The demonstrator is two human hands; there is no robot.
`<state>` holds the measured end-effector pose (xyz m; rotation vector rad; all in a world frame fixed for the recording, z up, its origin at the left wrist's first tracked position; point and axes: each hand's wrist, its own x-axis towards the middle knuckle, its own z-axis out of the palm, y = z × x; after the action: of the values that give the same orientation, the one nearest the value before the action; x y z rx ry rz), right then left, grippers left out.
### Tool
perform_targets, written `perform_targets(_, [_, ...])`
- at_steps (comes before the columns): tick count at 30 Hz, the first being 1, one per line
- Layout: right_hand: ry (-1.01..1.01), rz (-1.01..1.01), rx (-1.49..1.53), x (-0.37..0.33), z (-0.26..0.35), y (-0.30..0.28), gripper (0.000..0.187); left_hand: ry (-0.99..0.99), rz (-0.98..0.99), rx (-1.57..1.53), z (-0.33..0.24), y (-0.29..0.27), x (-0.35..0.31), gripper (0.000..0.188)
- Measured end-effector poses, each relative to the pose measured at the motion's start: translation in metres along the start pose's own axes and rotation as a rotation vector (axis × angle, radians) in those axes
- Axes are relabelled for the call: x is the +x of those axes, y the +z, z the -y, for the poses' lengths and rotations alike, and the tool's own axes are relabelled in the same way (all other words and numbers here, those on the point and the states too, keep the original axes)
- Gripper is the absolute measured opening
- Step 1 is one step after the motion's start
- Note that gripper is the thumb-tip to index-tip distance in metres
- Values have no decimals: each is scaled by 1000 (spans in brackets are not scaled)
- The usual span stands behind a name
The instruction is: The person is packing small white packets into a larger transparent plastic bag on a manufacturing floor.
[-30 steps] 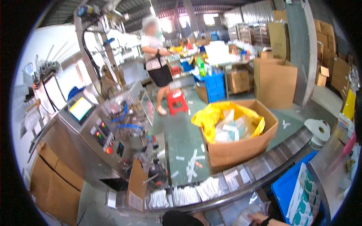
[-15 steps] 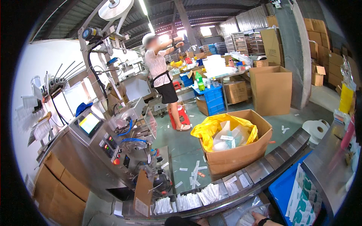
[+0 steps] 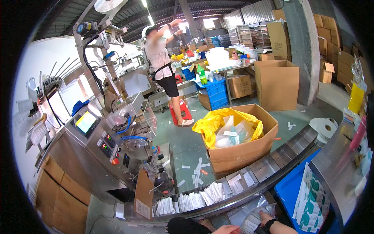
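At the lower edge, a clear plastic bag (image 3: 250, 225) holds white packets. My right hand (image 3: 266, 218), with a dark band at its wrist, is closed on the bag's right side. My left hand (image 3: 229, 229), partly cut off by the frame's edge, has its fingers bent together at the bag's left side. Just beyond my hands runs a compartmented metal conveyor (image 3: 269, 173). Bunches of white packets (image 3: 191, 201) fill several of its compartments. A brown cardboard flap (image 3: 144, 194) stands upright at its left end.
A steel machine (image 3: 93, 156) with a lit screen stands left. Beyond the conveyor is a carton (image 3: 237, 160) with a yellow liner. A blue tray (image 3: 286, 191) and a metal table (image 3: 331, 167) are on my right. Another person (image 3: 161, 70) stands further back, arms raised.
My left hand has come into view at the bag's left side. My right hand has moved up slightly with the bag. The whole view has shifted a little.
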<state>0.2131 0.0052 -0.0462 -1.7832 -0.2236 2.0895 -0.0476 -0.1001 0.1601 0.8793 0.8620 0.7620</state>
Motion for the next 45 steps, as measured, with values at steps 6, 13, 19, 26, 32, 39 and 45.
perform_targets(6, [-108,146,-267,-46,10,16,37,-119,-376,-93,-78,-7,-38,32])
perform_targets(13, [-411,325,-542,-189,27,67,30,-44,-491,-103,-60,-17,-48,31])
perform_targets(19, [-592,396,-676,-229,65,88,33,22,-551,120,-76,-63,-34,26])
perform_targets(26, [-591,247,-521,-232,103,108,25,27,-770,-121,-70,-105,-27,33])
perform_targets(32, [-658,272,-576,-219,114,182,30,77,-793,-238,-43,-108,-25,24])
perform_targets(39, [-617,103,-798,-156,135,284,68,171,-783,-515,-53,-107,-21,19])
perform_targets(45, [-630,187,-865,-119,138,310,87,224,-870,-474,-51,-111,-18,19])
